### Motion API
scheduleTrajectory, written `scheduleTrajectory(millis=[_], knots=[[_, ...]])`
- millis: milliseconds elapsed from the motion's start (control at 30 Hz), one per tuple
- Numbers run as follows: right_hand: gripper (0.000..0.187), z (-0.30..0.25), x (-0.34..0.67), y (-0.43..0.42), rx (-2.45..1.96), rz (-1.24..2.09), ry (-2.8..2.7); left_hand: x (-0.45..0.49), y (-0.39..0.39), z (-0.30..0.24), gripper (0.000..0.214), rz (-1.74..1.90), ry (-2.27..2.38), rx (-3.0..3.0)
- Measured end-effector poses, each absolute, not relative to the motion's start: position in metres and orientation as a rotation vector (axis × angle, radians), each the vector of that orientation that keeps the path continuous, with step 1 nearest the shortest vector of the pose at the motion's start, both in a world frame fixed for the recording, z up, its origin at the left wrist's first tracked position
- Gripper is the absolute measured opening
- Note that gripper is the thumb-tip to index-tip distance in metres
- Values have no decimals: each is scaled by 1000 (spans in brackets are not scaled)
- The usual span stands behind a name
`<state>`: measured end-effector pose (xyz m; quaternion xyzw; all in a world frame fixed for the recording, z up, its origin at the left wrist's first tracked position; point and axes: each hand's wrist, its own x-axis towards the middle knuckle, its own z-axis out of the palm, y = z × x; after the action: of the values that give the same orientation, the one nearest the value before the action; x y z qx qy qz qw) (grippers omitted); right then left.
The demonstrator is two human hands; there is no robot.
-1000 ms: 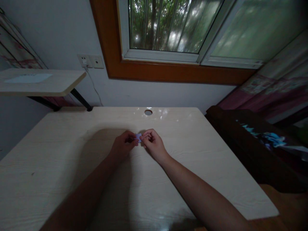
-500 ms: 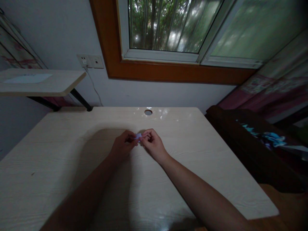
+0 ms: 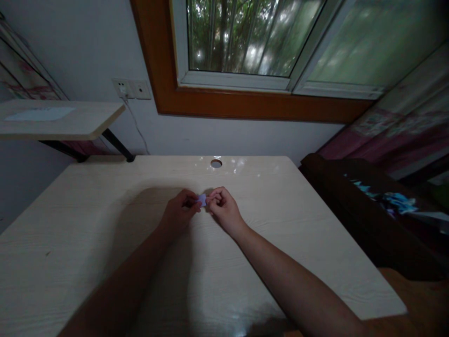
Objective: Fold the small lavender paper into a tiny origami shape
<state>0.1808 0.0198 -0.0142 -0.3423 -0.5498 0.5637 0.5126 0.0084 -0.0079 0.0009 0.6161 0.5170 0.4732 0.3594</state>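
A tiny pale lilac piece of paper point(image 3: 202, 200) is pinched between both my hands just above the light wooden desk point(image 3: 105, 220). My left hand point(image 3: 179, 211) grips its left side with curled fingers. My right hand point(image 3: 222, 209) pinches its right side with thumb and forefinger, the other fingers folded in. Both hands meet near the desk's middle, a little in front of the round cable hole point(image 3: 216, 163). Most of the paper is hidden by my fingertips.
A small side table point(image 3: 59, 122) with a white sheet stands at the left. Wall sockets point(image 3: 132, 88) and a cable sit on the wall under a wood-framed window point(image 3: 245, 100). Dark furniture with coloured cloth point(image 3: 372, 206) lies to the right.
Almost nothing has moved. My fingers have shifted slightly on the paper, which stays pinched between both hands in the same spot.
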Motion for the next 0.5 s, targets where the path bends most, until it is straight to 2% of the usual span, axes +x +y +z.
scheduleTrajectory(millis=[367,500], knots=[[19,-14,181,21,-802,1386,-1255,7,-10,4,21,1247,1349,1600],[27,-13,180,21,-803,1397,-1265,9,-9,3,25,1267,1340,1602]])
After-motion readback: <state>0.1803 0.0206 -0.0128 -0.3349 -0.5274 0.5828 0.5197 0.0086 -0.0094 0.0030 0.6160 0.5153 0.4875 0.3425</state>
